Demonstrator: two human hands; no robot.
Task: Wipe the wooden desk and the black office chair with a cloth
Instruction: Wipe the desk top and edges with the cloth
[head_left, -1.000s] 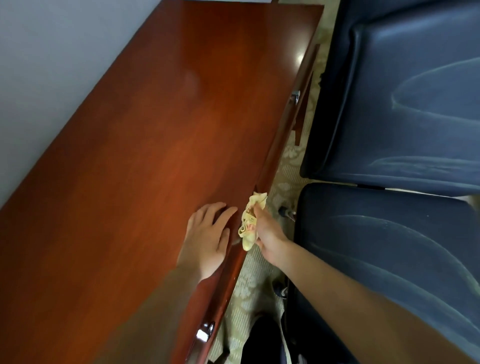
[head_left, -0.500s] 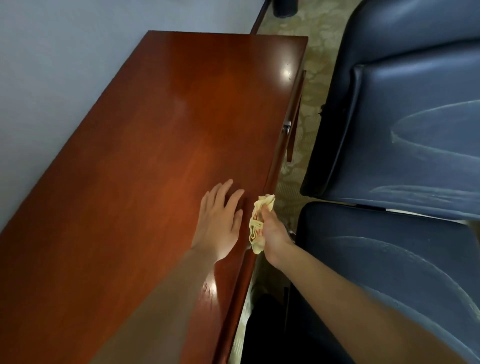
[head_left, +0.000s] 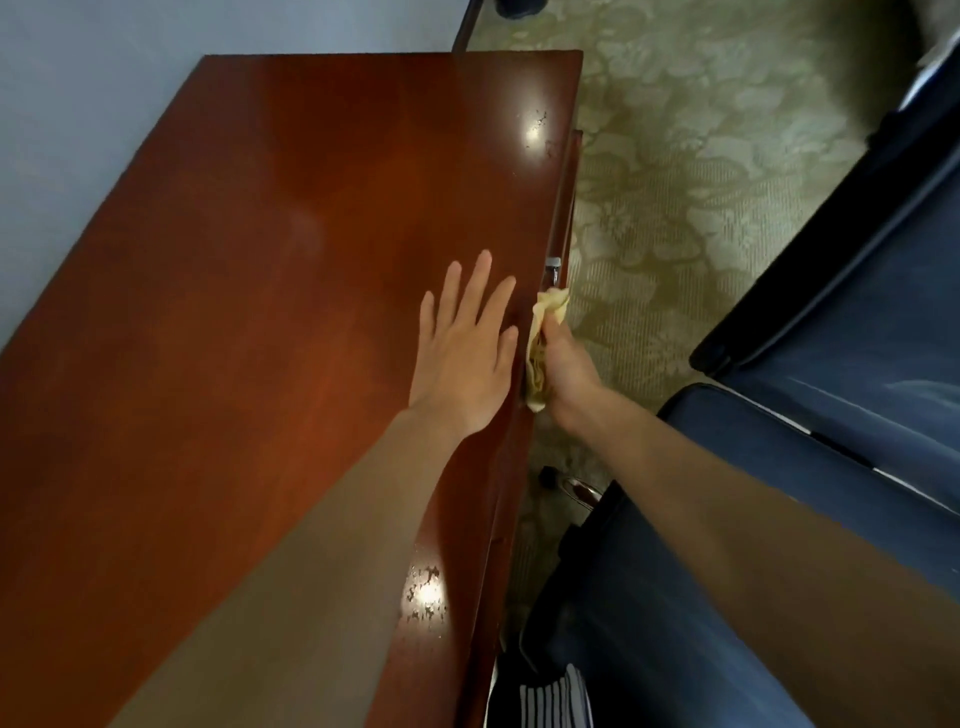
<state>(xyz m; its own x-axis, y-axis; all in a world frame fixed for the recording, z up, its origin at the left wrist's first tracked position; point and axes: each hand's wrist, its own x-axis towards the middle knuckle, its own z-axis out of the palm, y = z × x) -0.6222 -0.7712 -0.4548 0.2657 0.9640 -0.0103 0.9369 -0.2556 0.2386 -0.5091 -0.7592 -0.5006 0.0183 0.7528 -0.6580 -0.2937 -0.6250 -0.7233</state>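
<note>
Wall (head_left: 104, 104): plain pale blue-grey, from 9 to 11 o'clock, along the far long edge of the desk (head_left: 234, 312).
Floor: carpet (head_left: 701, 182) of muted green with a paler floral pattern, from 12 to 2 o'clock, and down the gap between desk and chair (head_left: 857, 338).
Pole (head_left: 466, 26): thin, dark, slanted, at 12 o'clock where wall met carpet.
Dark object (head_left: 519, 4): cut by the top edge, just right of the pole; kind unclear.
Light: dim; one glare spot (head_left: 532, 132) on the desk at 12 o'clock, another at 6 o'clock.
</note>
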